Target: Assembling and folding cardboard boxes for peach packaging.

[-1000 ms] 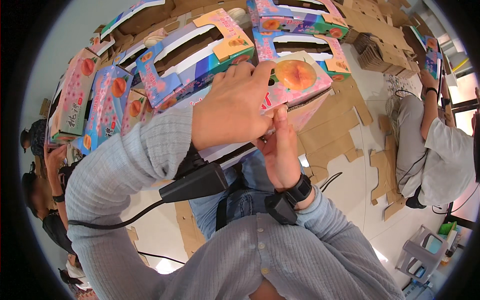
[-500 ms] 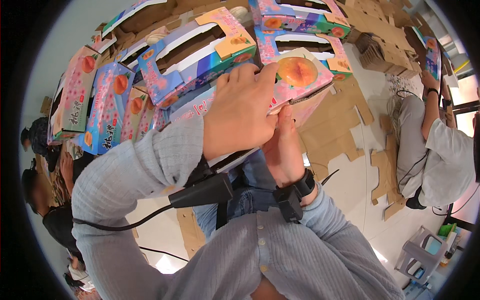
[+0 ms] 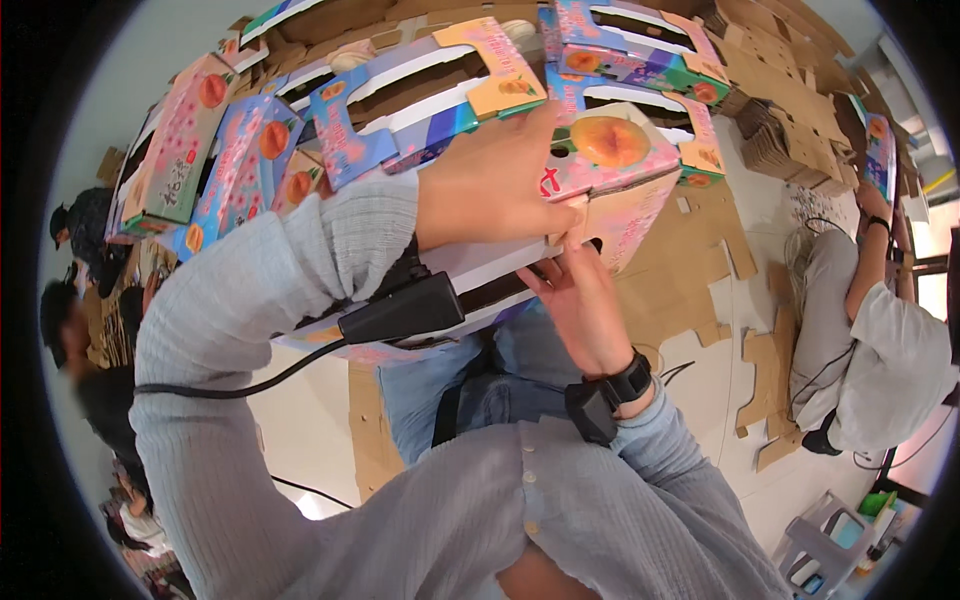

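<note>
A pink cardboard fruit box (image 3: 612,142) printed with a large peach lies across my lap, tilted. My left hand (image 3: 490,180) is over its upper face, the fingers reaching to the far side and partly hidden, the thumb on the near corner. Just below, my right hand (image 3: 585,310) has its thumb against that same corner, by a small tan flap edge. Its other fingers reach to the dark open slot (image 3: 500,290) along the near side, their tips partly hidden.
Open-topped boxes in blue, pink and orange (image 3: 430,90) stand close ahead, with upright ones (image 3: 180,150) at the left. Flattened brown cardboard (image 3: 680,260) covers floor at right, beside stacked cartons (image 3: 795,140). A person (image 3: 880,350) sits at far right; others are left. A grey stool (image 3: 825,540) stands lower right.
The pink box has turned so that its near open slot and lower side show more. My right hand has shifted slightly down and right, its fingers now at the slot. My left thumb stays by the corner.
</note>
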`<state>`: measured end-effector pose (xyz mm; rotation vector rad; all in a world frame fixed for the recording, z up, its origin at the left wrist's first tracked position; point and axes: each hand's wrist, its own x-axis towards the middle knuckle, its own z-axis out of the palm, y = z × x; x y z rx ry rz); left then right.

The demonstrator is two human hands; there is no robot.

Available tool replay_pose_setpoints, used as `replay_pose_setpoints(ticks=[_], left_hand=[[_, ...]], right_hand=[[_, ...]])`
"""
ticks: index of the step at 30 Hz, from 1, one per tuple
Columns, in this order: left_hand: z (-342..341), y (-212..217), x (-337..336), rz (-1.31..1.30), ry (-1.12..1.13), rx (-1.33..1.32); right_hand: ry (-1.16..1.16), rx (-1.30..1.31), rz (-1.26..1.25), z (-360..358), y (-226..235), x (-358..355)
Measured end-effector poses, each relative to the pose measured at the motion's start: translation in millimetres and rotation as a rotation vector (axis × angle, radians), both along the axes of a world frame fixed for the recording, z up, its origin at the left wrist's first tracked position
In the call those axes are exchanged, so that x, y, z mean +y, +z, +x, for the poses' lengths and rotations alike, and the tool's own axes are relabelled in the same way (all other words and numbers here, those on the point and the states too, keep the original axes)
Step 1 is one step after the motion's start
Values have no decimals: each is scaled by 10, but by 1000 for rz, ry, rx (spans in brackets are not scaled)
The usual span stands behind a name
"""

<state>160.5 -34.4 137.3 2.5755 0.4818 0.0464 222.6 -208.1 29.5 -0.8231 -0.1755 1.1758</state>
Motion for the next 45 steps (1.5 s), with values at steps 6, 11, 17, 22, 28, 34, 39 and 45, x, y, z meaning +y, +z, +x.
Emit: replay_pose_setpoints(ticks=[6,11,17,22,28,34,39,45], left_hand=[[-118,446,345,-48,70,-177],[-105,397,610,-143,-33,-287],[76,375,297,-84,253,-54],[340,-128,372,94,132,-157],[-288,9,234,-92,-29,-155],[-949,177,-34,-91,207,35],[-1031,115,-83,-161,194,89],[-927,109,-234,-62,158,70]], right_hand=[[164,-141,-23,61,49,-142],[271,-339,-7,-144,183,-9],[403,-375,126,-417,250,142],[300,-393,28,-409,155,155],[282,-310,-31,-285,236,117],[250,-335,-27,-322,202,162],[249,-361,-37,-397,181,165],[251,-310,-65,-377,221,123]])
